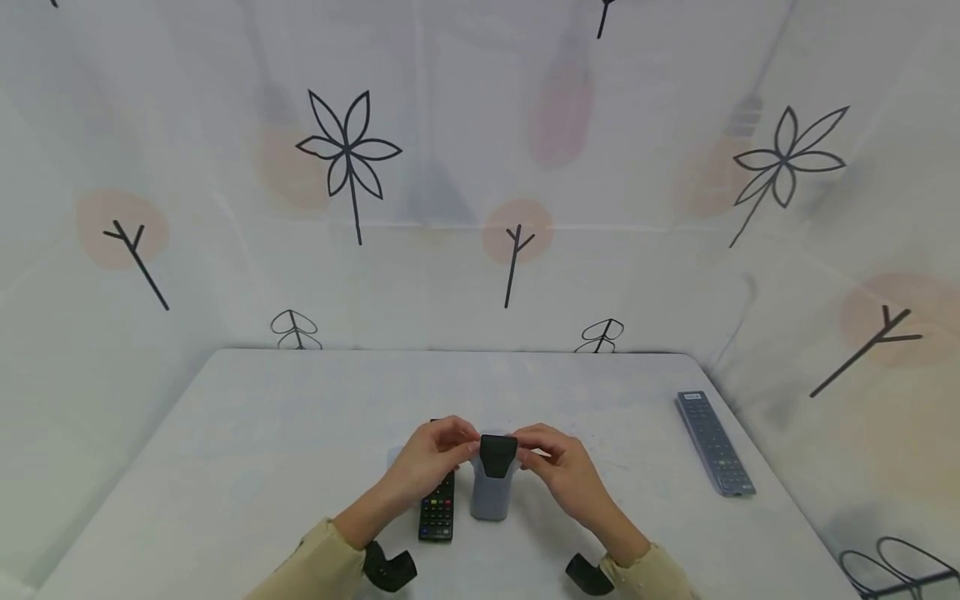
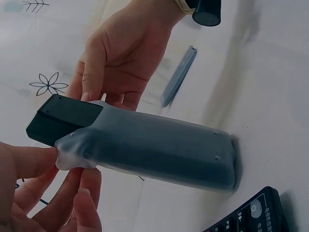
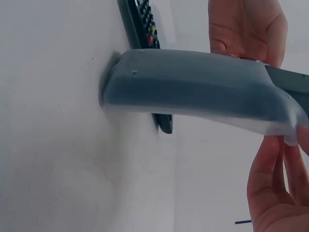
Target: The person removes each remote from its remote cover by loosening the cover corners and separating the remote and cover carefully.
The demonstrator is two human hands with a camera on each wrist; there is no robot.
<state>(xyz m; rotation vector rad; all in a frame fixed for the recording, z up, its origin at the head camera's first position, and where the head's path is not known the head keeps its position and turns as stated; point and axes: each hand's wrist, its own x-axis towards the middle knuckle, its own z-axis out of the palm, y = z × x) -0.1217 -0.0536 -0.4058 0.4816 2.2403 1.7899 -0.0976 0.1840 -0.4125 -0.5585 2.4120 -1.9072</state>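
A dark remote control [image 1: 498,454] stands tilted up from the table, its bare end poking out of a translucent grey-blue remote cover [image 1: 491,502]. The cover's loose, flared mouth shows in both wrist views. My left hand [image 1: 427,463] pinches one edge of that mouth between thumb and fingers. On the opposite edge, my right hand [image 1: 561,473] pinches the cover in the same way. In the left wrist view, the closed end of the cover [image 2: 164,150] touches or nearly touches the white surface. Just under my left forearm lies a black button remote [image 1: 437,515], partly hidden by the hand.
Another remote [image 1: 714,446], in a bluish cover, lies near the right edge of the white table [image 1: 300,417]. A pale bluish patch [image 1: 393,455] shows beside my left hand, its kind unclear. Patterned cloth [image 1: 450,167] hangs behind and along the sides.
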